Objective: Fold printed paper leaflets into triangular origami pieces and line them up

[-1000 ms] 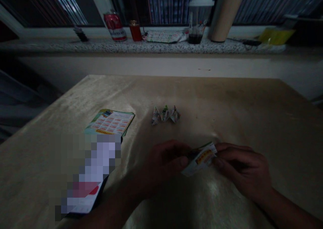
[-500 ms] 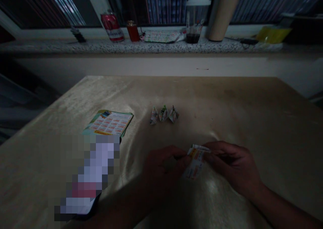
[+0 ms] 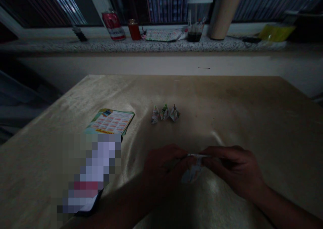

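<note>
A small piece of folded printed paper (image 3: 193,171) is held between both hands above the near part of the table. My left hand (image 3: 165,165) pinches its left side between thumb and fingers. On the opposite side, my right hand (image 3: 232,163) grips the upper right edge the same way. The paper's top edge is seen nearly edge-on as a thin pale line, and its lower part is dim and blurred. Beyond the hands stand three small folded paper shapes (image 3: 165,113) in a row, pointed and printed.
Printed sheets (image 3: 112,121) lie stacked at left, with a pixelated phone-like object (image 3: 93,175) in front of them. On the stone windowsill (image 3: 93,46) stand a red can (image 3: 114,26), an orange-red bottle (image 3: 134,30), a cup of dark drink (image 3: 194,30) and a tan cylinder (image 3: 224,17).
The paper has tilted so its printed face shows less and its top edge lies flatter. My right hand has moved slightly down, and the whole view has shifted a little.
</note>
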Available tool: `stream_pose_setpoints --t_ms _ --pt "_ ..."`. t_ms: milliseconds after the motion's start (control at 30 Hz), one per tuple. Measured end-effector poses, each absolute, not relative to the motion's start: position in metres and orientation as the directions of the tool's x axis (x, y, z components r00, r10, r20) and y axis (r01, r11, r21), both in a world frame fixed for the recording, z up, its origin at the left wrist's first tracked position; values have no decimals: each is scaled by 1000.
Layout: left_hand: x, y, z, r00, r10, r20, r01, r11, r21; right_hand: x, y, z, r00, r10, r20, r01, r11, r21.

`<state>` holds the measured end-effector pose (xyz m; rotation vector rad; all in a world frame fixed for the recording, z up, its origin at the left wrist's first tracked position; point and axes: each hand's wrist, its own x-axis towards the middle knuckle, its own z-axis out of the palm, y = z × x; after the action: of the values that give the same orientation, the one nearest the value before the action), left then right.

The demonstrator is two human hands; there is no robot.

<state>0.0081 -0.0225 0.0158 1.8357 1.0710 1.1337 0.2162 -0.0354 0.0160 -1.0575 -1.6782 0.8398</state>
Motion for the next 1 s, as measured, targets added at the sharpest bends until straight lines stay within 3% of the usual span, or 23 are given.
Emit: stream_pose_setpoints --t_ms 233,567,800,1000 --pt "6 -25 17 253 923 291 325 -365 872 219 -36 17 -223 904 366 302 421 -855" --pt "5 -22 17 235 908 346 234 -399 887 217 -36 14 -162 931 328 279 362 -890" --pt "8 -20 25 245 948 202 216 -256 942 219 -38 13 -185 926 328 247 367 -897" --pt "5 -18 21 315 924 215 276 -306 911 221 -37 11 -215 900 378 242 424 -873"
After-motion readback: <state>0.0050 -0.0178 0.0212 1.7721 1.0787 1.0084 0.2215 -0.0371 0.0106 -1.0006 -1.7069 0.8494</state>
